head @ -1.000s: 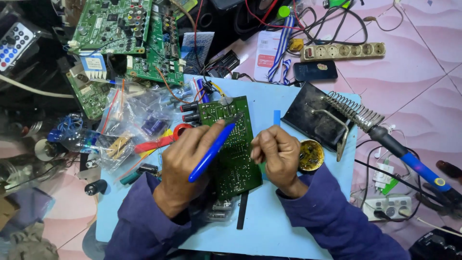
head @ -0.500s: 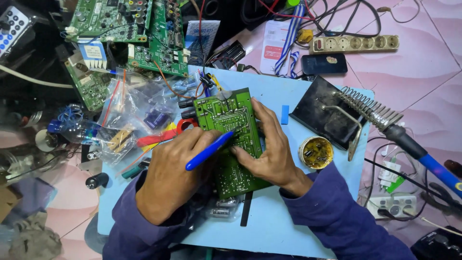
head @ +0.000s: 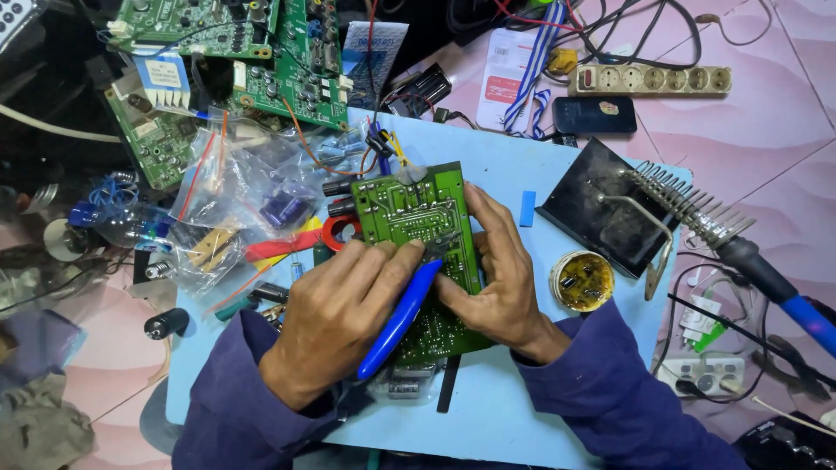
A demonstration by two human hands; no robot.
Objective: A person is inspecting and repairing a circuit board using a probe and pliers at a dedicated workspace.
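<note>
Between cluttered edges, both hands grip green circuit board.

A soldering iron stand sits beside a flux tin.

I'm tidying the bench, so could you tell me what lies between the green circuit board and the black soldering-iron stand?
In the head view, only a small blue strip lies between circuit board and stand.

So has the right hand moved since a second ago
Yes. The right hand has moved left, away from the round tin it was beside, and now lies on the green circuit board.
</note>
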